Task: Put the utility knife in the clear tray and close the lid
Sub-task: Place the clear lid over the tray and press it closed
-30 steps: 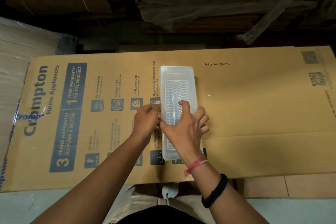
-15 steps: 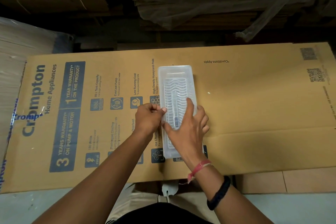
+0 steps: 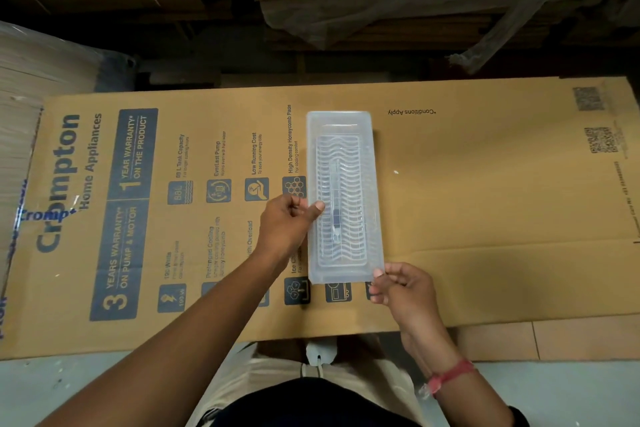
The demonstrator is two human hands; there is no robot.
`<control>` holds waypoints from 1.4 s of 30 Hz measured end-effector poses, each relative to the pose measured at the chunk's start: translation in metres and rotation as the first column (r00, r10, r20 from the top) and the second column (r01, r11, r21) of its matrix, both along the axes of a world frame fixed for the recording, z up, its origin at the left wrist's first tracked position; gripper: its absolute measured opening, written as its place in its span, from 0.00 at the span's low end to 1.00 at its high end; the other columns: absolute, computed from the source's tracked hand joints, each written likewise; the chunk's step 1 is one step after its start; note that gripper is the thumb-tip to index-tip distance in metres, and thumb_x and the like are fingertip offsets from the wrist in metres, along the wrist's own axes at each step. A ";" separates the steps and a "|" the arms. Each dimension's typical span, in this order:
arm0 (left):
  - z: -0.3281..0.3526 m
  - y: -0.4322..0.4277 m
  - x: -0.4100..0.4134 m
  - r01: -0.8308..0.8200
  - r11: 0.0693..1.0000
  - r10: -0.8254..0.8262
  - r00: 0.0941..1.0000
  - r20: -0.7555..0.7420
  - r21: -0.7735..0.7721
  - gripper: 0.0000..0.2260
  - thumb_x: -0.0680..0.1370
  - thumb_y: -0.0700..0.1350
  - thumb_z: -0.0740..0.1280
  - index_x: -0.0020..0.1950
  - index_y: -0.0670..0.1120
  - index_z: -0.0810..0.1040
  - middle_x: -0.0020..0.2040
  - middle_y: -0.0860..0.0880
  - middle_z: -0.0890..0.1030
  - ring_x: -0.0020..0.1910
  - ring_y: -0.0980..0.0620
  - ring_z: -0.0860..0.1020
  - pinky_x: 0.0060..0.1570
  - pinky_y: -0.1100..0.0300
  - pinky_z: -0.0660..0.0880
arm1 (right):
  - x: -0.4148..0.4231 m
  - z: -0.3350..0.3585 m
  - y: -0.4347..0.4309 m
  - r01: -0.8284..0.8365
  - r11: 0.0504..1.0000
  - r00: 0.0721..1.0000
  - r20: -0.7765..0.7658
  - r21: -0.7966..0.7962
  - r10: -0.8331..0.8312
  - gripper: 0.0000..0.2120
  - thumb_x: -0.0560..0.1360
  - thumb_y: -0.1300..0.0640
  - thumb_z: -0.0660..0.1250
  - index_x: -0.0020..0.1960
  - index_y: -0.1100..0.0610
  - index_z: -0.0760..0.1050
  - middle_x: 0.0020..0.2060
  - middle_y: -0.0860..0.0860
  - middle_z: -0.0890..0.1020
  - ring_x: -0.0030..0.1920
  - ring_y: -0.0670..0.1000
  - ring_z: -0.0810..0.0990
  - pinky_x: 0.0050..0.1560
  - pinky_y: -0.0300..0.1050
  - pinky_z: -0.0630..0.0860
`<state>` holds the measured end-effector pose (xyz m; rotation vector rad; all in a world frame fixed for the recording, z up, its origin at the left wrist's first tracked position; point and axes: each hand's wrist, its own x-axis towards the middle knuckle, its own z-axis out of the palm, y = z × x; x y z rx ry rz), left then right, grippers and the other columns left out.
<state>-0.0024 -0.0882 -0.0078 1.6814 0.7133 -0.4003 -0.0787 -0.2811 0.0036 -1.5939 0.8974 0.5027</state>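
Observation:
A long clear tray (image 3: 346, 128) lies lengthwise on the flattened cardboard box, its clear lid lying over it. Through the lid I see the slim utility knife (image 3: 335, 198) lying lengthwise inside on the ribbed insert. My left hand (image 3: 289, 224) grips the tray's left long edge, thumb on top of the lid. My right hand (image 3: 403, 286) pinches the tray's near right corner with its fingertips.
The tray rests on a big flattened Crompton cardboard box (image 3: 485, 201) that covers the work surface. A white wrapped stack (image 3: 31, 80) stands at the far left. Dark stacked cardboard and plastic sheeting (image 3: 381, 3) fill the back. Bare floor lies at the near edge.
My right hand slid off the top of the lid down to the tray's near right corner. The knife inside is now uncovered to view. My left hand stayed at the left edge.

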 end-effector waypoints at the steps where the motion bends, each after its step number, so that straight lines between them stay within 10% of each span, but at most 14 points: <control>1: 0.001 -0.001 -0.012 0.040 0.999 -0.040 0.999 -0.003 0.023 0.16 0.73 0.52 0.74 0.45 0.40 0.77 0.40 0.44 0.79 0.38 0.50 0.75 0.40 0.53 0.75 | 0.001 -0.002 0.000 0.014 1.000 1.000 -0.001 0.002 -0.014 0.04 0.73 0.65 0.70 0.48 0.64 0.78 0.35 0.58 0.82 0.33 0.52 0.80 0.38 0.46 0.80; 10: -0.009 -0.019 -0.085 0.024 1.000 -0.023 0.995 0.098 -0.001 0.13 0.71 0.61 0.69 0.35 0.56 0.70 0.31 0.46 0.71 0.29 0.45 0.69 0.30 0.46 0.69 | 0.001 -0.008 -0.002 0.010 1.000 1.000 -0.012 0.004 -0.010 0.03 0.74 0.66 0.69 0.47 0.65 0.77 0.35 0.58 0.81 0.32 0.52 0.78 0.38 0.48 0.80; 14: -0.017 -0.018 -0.083 -0.012 0.994 0.022 0.995 0.097 -0.106 0.14 0.75 0.48 0.72 0.37 0.49 0.67 0.32 0.43 0.68 0.32 0.46 0.65 0.32 0.51 0.65 | 0.005 -0.006 -0.004 -0.006 1.000 1.000 -0.031 0.026 0.007 0.03 0.74 0.67 0.69 0.47 0.65 0.77 0.34 0.58 0.80 0.30 0.51 0.78 0.33 0.44 0.79; 19: -0.017 -0.007 -0.077 0.064 0.998 -0.060 0.988 0.142 -0.024 0.16 0.75 0.56 0.69 0.36 0.46 0.71 0.31 0.45 0.71 0.32 0.48 0.69 0.34 0.52 0.68 | 0.038 0.019 -0.018 -0.088 0.990 0.984 -0.148 0.113 0.104 0.04 0.75 0.60 0.68 0.49 0.60 0.77 0.42 0.55 0.84 0.42 0.54 0.82 0.40 0.47 0.80; 27: 0.005 0.013 0.058 -0.088 0.972 0.016 0.949 0.315 0.217 0.22 0.80 0.57 0.60 0.45 0.37 0.75 0.44 0.33 0.80 0.39 0.41 0.77 0.43 0.41 0.77 | 0.167 0.031 0.005 -0.098 0.994 0.961 0.254 -0.052 0.108 0.05 0.76 0.58 0.67 0.42 0.57 0.78 0.34 0.49 0.78 0.35 0.47 0.76 0.35 0.38 0.74; 33: 0.005 0.002 0.139 -0.181 0.969 0.137 0.961 0.242 0.170 0.18 0.78 0.55 0.66 0.43 0.39 0.78 0.42 0.42 0.81 0.41 0.43 0.79 0.51 0.42 0.79 | 0.238 0.001 0.029 -0.049 0.998 0.977 0.205 -0.038 0.055 0.09 0.75 0.56 0.69 0.39 0.57 0.73 0.31 0.52 0.75 0.28 0.49 0.72 0.27 0.39 0.69; 42: -0.010 -0.001 0.161 -0.185 0.966 0.162 0.977 0.136 0.180 0.19 0.78 0.50 0.68 0.31 0.44 0.67 0.32 0.49 0.72 0.34 0.51 0.72 0.40 0.58 0.68 | 0.261 -0.022 0.040 0.049 0.999 0.983 0.177 -0.015 -0.046 0.16 0.75 0.59 0.69 0.33 0.55 0.66 0.34 0.51 0.74 0.40 0.53 0.77 0.51 0.49 0.79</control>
